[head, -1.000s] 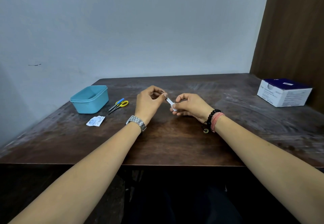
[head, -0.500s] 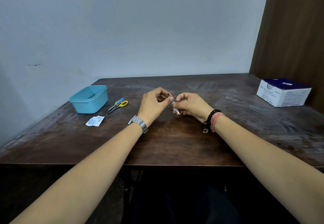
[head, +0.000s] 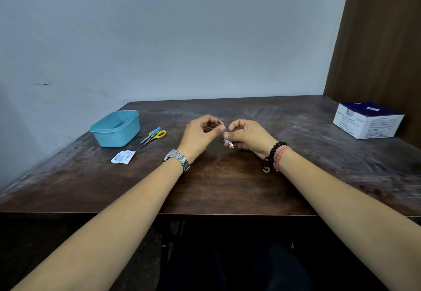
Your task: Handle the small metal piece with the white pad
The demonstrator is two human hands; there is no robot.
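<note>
My left hand (head: 200, 134) and my right hand (head: 248, 135) meet over the middle of the dark wooden table (head: 216, 188). Between their fingertips is a small white packet (head: 228, 142), folded or crumpled. My right thumb and fingers pinch its lower part, and my left thumb and forefinger pinch its upper end. The left wrist wears a metal watch; the right wrist wears a black bead bracelet and red threads.
A light blue plastic tub (head: 116, 128) stands at the left, with yellow-and-blue scissors (head: 153, 135) beside it and a torn white wrapper (head: 123, 156) in front. A white and dark blue box (head: 368, 119) sits at the far right by a brown panel.
The hands have drawn closer together. The packet, stretched out straight between them a second ago, is now bunched up between the fingertips.
</note>
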